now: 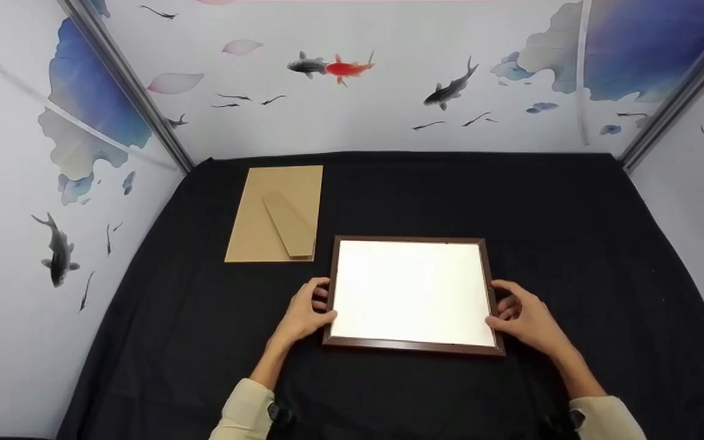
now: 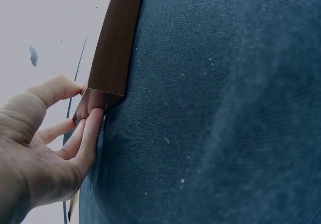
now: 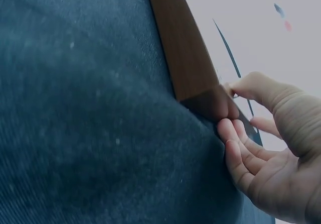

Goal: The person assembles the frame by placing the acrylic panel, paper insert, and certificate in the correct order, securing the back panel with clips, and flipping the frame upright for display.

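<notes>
A brown picture frame [image 1: 413,346] with a bright white panel [image 1: 413,290] inside it lies flat on the black cloth. At its left side my left hand [image 1: 306,311] holds the edge, the thumb on the top rim and the fingers against the outer side. Opposite, my right hand [image 1: 526,321] grips the right side in the same way. Both wrist views show the deep, wood-coloured front side of the frame [image 2: 113,48] and, at its corner, the fingertips touching the shiny short side. Past the frame's upper left corner lies a tan backing board [image 1: 245,214] with a stand leg [image 1: 291,226] on it.
Black cloth [image 1: 175,330] covers the table, with wrinkles near the front. White panels with painted fish [image 1: 352,91] stand behind and at both sides. Metal posts [image 1: 144,104] mark the back corners.
</notes>
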Demonstrator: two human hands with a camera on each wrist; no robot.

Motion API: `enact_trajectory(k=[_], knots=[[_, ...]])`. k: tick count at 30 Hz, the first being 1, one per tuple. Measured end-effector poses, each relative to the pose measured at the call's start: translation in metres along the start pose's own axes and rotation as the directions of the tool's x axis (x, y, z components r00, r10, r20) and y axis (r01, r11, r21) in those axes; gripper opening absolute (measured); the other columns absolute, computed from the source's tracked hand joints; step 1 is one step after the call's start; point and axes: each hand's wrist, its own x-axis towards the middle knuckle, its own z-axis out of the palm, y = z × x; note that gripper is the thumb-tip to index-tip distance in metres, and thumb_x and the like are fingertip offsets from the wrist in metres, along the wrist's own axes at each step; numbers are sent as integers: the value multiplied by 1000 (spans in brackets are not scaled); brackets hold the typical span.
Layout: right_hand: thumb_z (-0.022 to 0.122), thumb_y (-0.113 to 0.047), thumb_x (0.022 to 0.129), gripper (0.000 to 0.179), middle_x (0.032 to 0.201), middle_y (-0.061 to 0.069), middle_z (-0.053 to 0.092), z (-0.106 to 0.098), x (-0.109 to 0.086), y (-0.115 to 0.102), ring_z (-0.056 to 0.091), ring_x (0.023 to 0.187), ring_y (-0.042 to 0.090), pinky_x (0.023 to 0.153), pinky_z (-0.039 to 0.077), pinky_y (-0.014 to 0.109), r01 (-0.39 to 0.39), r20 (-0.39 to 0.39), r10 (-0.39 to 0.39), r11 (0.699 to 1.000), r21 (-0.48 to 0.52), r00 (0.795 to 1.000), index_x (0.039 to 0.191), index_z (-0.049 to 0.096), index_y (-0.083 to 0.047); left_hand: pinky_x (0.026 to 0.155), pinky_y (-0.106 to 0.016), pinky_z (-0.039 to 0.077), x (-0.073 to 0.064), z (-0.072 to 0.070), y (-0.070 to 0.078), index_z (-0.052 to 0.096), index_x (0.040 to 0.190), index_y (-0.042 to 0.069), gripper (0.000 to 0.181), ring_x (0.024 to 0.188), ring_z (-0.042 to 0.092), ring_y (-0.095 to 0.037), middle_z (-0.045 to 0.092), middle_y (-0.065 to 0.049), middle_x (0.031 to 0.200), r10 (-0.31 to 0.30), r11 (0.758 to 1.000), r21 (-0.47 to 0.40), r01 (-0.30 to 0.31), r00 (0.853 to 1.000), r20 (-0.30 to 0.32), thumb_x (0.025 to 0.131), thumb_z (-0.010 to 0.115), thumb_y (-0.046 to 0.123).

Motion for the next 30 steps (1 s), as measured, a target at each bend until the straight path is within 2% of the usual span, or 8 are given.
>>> enact_trajectory(k=[6,9,14,20,25,30], knots=[[84,-1,80,60,97,13,64,1,0,-4,63,81,22,68,52,24,-101,-14,101,995,11,995,130,56,14,81,-46,56,3,2,0,49,140,-4,63,97,64,-36,55,-20,115,9,1000,-5,-9,1000,-1,84,78,1],[84,0,80,54,98,14,63,1,0,-2,63,81,21,69,52,24,-89,-16,89,995,34,996,126,59,15,81,-47,56,4,1,0,49,140,-4,63,98,64,-36,55,-20,116,8,1000,-13,-8,1000,3,84,79,1],[84,0,81,56,99,15,63,-1,2,1,62,81,20,69,52,22,-65,-38,68,995,81,997,127,58,16,80,-48,56,10,1,-1,50,140,-3,64,99,64,-37,56,-21,117,24,999,-43,-24,1000,-3,84,80,2],[84,0,81,56,100,16,63,-3,6,7,62,82,19,70,52,21,-51,-57,56,995,86,997,128,58,17,81,-49,56,19,2,-3,50,141,-4,65,98,64,-38,56,-21,118,46,997,-56,-47,999,-3,84,80,3],[83,2,81,54,100,17,62,-4,14,13,62,82,20,70,52,20,-33,-78,40,996,85,996,127,58,17,82,-47,56,28,1,-2,49,143,-3,65,100,64,-38,55,-21,119,49,998,-49,-49,999,-7,85,78,4],[82,3,82,54,101,18,62,-7,26,15,62,82,20,71,51,20,-13,-86,20,996,88,996,128,58,17,82,-47,56,36,0,0,50,142,-3,64,99,64,-38,55,-22,118,71,997,-33,-72,997,-40,84,77,0]])
